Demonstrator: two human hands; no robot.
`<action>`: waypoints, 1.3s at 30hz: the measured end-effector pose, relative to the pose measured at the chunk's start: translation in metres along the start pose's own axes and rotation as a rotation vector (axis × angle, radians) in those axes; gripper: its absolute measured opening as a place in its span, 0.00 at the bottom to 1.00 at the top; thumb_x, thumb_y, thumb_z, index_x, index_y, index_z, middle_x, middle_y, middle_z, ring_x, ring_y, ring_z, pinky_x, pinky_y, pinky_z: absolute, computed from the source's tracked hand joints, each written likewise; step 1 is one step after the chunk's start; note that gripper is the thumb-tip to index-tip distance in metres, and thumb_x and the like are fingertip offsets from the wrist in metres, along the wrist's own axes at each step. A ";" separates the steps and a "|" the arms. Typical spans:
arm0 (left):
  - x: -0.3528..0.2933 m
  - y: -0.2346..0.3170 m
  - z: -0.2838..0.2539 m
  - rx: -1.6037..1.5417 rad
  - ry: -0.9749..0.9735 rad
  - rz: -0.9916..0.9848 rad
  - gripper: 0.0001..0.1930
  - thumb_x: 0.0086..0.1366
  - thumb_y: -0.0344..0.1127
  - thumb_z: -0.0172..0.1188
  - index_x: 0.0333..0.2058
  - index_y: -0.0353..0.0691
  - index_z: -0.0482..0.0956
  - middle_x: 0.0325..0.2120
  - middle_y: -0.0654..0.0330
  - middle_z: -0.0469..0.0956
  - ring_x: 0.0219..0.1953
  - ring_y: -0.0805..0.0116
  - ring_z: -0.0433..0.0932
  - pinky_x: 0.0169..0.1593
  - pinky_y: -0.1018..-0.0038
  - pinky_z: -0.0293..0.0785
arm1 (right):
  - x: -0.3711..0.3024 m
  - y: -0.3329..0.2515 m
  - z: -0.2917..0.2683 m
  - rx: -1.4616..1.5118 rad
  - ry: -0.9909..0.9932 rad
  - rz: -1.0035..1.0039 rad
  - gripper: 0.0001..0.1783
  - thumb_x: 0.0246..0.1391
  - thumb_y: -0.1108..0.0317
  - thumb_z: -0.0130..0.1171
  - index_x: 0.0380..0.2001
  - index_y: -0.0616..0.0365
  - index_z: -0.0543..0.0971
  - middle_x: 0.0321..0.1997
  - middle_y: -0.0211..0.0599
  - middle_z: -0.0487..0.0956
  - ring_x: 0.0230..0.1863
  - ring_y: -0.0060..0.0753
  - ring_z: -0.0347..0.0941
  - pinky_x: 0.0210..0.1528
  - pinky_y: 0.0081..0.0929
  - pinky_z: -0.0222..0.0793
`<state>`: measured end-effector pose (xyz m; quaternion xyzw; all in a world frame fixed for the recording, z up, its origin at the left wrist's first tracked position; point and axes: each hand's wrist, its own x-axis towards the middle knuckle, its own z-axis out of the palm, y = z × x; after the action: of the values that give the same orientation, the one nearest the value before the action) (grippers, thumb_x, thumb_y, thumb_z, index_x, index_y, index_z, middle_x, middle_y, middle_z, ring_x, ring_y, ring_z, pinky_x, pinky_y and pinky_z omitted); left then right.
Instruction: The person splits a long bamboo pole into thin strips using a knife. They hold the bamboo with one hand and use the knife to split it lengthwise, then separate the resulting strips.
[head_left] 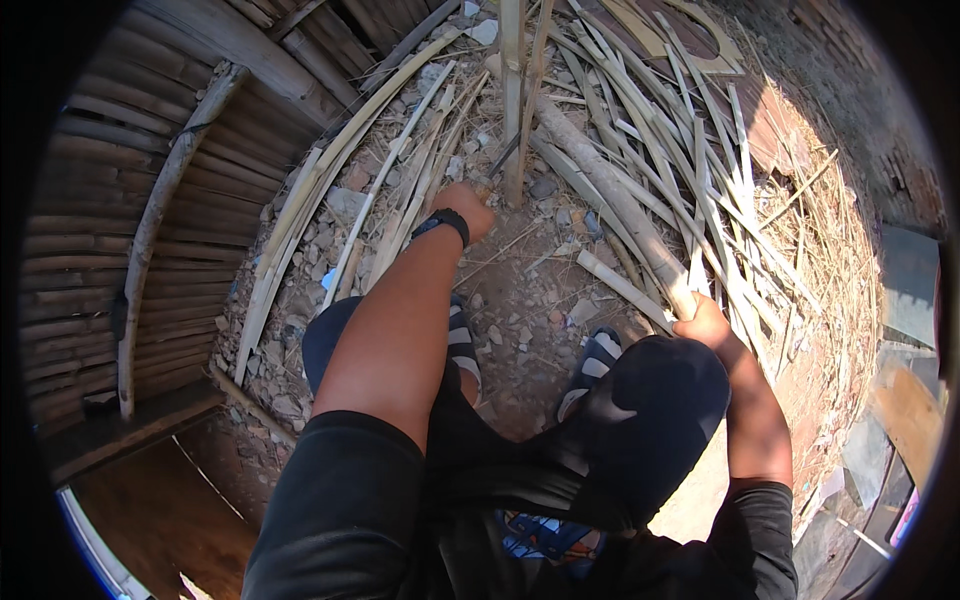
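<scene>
My left hand, with a black watch on its wrist, is closed in a fist over the ground ahead of me. From it juts the narrow dark blade of a knife, its handle hidden in the fist. The blade reaches toward an upright split bamboo post; whether it touches cannot be told. Low on the right, beside my knee, my right hand is wrapped round the near end of a long round pole, which slants away toward the post. A shorter pale bamboo piece lies just left of that hand.
Split bamboo strips are heaped at the right, with more strips on the left. Stones and rubble cover the ground. A bamboo-slat wall stands left, a brick wall at the far right. My sandalled feet are between.
</scene>
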<state>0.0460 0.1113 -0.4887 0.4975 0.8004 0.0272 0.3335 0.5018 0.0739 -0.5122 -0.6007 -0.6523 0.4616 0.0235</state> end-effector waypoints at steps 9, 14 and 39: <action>0.008 -0.006 0.017 -0.007 0.046 -0.002 0.22 0.59 0.42 0.61 0.46 0.29 0.78 0.41 0.40 0.80 0.44 0.48 0.81 0.48 0.59 0.77 | -0.043 -0.079 -0.054 0.178 0.164 0.037 0.26 0.42 0.76 0.62 0.49 0.68 0.74 0.31 0.36 0.78 0.29 0.23 0.72 0.31 0.24 0.69; 0.003 -0.003 0.014 -0.011 0.010 0.002 0.23 0.59 0.42 0.61 0.47 0.30 0.78 0.41 0.41 0.81 0.43 0.48 0.81 0.47 0.59 0.77 | -0.060 -0.110 -0.107 0.213 0.424 -0.160 0.22 0.50 0.71 0.61 0.49 0.68 0.72 0.30 0.32 0.74 0.27 0.21 0.70 0.30 0.22 0.69; 0.007 -0.006 0.029 0.057 0.039 0.017 0.25 0.58 0.43 0.60 0.48 0.29 0.76 0.42 0.40 0.80 0.46 0.47 0.80 0.51 0.59 0.76 | -0.035 -0.074 -0.076 0.119 0.354 -0.089 0.21 0.47 0.73 0.63 0.46 0.65 0.74 0.31 0.34 0.76 0.28 0.22 0.71 0.32 0.25 0.69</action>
<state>0.0559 0.1056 -0.5170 0.5127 0.8029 0.0169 0.3036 0.4997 0.1009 -0.4036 -0.6408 -0.6354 0.3849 0.1937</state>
